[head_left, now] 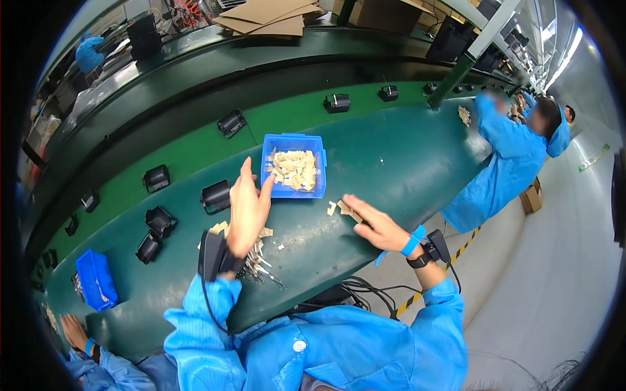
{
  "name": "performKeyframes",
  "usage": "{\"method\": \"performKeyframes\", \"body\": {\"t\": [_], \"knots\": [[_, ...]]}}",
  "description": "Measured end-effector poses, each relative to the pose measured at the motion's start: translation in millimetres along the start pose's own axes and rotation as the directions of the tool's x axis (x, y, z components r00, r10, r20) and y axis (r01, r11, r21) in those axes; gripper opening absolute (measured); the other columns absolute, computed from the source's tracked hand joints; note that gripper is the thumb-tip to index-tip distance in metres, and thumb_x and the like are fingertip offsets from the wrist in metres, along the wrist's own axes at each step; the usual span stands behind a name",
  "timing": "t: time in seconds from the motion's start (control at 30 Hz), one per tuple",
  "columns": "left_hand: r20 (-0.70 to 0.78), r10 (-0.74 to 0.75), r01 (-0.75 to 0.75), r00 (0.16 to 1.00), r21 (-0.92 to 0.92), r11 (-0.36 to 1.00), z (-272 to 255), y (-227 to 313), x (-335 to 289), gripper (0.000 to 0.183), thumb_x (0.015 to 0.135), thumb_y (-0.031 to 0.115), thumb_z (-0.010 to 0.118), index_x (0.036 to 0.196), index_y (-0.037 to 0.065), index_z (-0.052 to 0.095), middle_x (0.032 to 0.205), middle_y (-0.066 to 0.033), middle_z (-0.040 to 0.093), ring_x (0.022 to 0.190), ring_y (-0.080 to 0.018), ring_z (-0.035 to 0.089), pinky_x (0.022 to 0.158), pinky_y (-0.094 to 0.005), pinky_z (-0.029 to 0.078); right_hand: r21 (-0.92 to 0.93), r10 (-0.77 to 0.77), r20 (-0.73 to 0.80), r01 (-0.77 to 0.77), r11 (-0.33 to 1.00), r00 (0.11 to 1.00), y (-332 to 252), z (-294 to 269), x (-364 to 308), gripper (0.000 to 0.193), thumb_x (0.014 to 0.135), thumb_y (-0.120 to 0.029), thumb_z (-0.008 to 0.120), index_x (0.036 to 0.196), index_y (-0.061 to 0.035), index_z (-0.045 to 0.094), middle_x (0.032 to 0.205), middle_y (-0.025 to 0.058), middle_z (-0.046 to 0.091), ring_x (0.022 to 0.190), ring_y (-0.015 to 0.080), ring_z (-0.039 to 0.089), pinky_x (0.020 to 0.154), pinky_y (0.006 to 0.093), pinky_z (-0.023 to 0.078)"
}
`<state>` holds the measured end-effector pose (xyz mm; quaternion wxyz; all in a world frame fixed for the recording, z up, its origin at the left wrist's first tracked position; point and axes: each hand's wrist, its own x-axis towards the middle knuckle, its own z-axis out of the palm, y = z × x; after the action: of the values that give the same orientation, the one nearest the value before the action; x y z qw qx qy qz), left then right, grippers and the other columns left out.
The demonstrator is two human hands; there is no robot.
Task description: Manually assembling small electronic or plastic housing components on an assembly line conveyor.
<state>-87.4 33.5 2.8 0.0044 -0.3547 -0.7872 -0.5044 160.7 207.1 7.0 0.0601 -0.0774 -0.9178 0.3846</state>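
Note:
A blue plastic bin stands in front of me, holding a heap of small flat beige pieces. My left hand is beside the bin's left wall, its fingers stretched out and the thumb close to the rim. Under and behind that wrist lie more beige pieces and a bundle of thin dark wire-like parts, partly hidden by the arm. To the bin's lower right, my right hand is held low over the green bench with extended fingers, at a few loose beige pieces. I see nothing gripped in either hand.
Black plastic housings lie left of the bin, with others along the green belt behind. Another blue bin and a neighbour's hand are at the left. A green post rises near a co-worker at the right.

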Motion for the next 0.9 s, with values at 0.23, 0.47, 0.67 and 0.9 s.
{"method": "performKeyframes", "body": {"t": [0.23, 0.47, 0.67, 0.9], "knots": [[0.234, -0.015, 0.033, 0.972, -0.076, 0.997, -13, 36, -63, 0.016, 0.088, 0.013, 0.055, 0.086, -0.003, 0.056, 0.066, -0.0276, 0.058, 0.065, -0.0441, 0.060, 0.056, -0.0480, 0.047, -0.120, 0.116, -0.410, -0.179, 0.976, 0.905, 18, -39, -72, 0.049, 0.097, -0.029, 0.045, 0.139, -0.0034, 0.040, 0.144, 0.0159, 0.038, 0.137, 0.0290, 0.032, 0.111, 0.0369, 0.024], [0.669, 0.105, 0.121, 0.736, -0.283, 0.952, 24, 76, -208, 0.016, 0.084, 0.010, 0.058, 0.086, -0.006, 0.057, 0.071, -0.0280, 0.060, 0.065, -0.0426, 0.061, 0.056, -0.0479, 0.049, -0.070, 0.082, -0.313, -0.109, 0.992, 0.946, 2, -66, -77, 0.048, 0.096, -0.027, 0.046, 0.138, -0.0034, 0.041, 0.144, 0.0152, 0.039, 0.136, 0.0294, 0.032, 0.112, 0.0373, 0.024], [0.509, -0.044, 0.136, 0.860, -0.147, 0.980, 68, 51, -219, 0.020, 0.082, 0.008, 0.058, 0.092, -0.009, 0.058, 0.065, -0.0287, 0.057, 0.060, -0.0442, 0.059, 0.055, -0.0478, 0.048, -0.262, -0.180, 0.011, 0.177, 0.949, 0.984, 17, -9, 5, 0.048, 0.096, -0.026, 0.045, 0.140, -0.0063, 0.038, 0.146, 0.0150, 0.034, 0.138, 0.0315, 0.027, 0.113, 0.0400, 0.021], [0.498, -0.097, 0.119, 0.862, -0.012, 0.993, 68, 51, -223, 0.032, 0.082, 0.007, 0.055, 0.105, -0.015, 0.051, 0.067, -0.0309, 0.059, 0.061, -0.0457, 0.060, 0.059, -0.0507, 0.050, -0.222, -0.266, 0.207, 0.310, 0.925, 0.942, 9, 24, 1, 0.048, 0.097, -0.025, 0.042, 0.140, -0.0028, 0.037, 0.147, 0.0135, 0.034, 0.137, 0.0299, 0.029, 0.114, 0.0419, 0.022]]}}
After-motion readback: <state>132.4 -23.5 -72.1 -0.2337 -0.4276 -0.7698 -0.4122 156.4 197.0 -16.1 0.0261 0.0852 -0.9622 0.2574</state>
